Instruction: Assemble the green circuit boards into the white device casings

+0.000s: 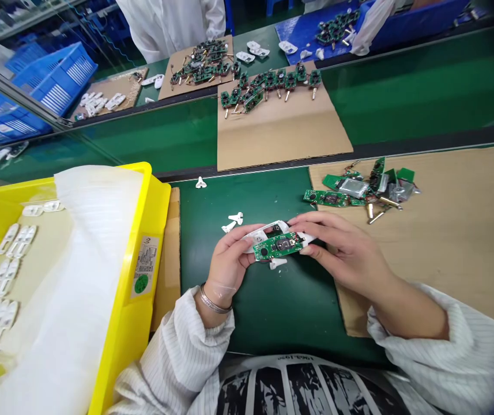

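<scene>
My left hand [229,262] and my right hand [342,251] meet over the green mat [272,300]. Between them they grip a white plastic shell [260,233] with a green circuit board [278,246] lying on it. The left fingers pinch the shell's left end; the right fingers close on its right end and the board. A small white piece [278,263] sticks out just under the board. Two small white plastic parts [233,221] lie on the mat just beyond my left hand.
A yellow bin [143,230] with white shells and foam sheet stands at the left. Loose circuit boards [359,187] lie on cardboard to the right. Across the conveyor, more boards [268,83] sit on cardboard, blue crates [52,80] stand far left, and a person in white [173,23] works.
</scene>
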### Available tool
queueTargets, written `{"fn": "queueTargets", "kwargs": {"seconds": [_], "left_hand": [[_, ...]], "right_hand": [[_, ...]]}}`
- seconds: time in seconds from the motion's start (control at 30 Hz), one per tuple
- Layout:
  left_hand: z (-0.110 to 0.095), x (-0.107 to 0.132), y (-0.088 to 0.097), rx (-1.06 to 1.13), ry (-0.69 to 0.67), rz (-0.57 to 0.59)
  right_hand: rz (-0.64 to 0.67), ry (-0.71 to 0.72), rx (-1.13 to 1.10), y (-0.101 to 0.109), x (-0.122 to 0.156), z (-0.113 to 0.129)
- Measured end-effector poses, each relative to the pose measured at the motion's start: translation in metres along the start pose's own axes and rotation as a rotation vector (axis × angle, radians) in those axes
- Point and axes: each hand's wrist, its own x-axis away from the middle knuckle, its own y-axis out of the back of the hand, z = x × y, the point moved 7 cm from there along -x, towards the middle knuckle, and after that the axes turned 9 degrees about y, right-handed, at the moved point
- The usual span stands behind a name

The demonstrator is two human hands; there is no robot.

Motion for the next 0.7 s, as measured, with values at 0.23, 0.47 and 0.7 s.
{"fn": "queueTargets", "kwargs": {"seconds": [0.23, 0.47, 0.7], "left_hand": [[0.0001, 0.0006, -0.0041, -0.021, 0.001, 0.051], [0.0020, 0.0009, -0.0065, -0.011, -0.010, 0.085], [0.0038, 0.0029, -0.0096, -0.149, -0.039, 0.151]], "right_hand": [[0.001, 0.092, 0.082, -0.0032, 0.0007, 0.0053], [0.006, 0.097, 0.108, -0.0053, 0.0014, 0.0037], [0.017, 0.111, 0.121, -0.0062, 0.0009, 0.0044]]}}
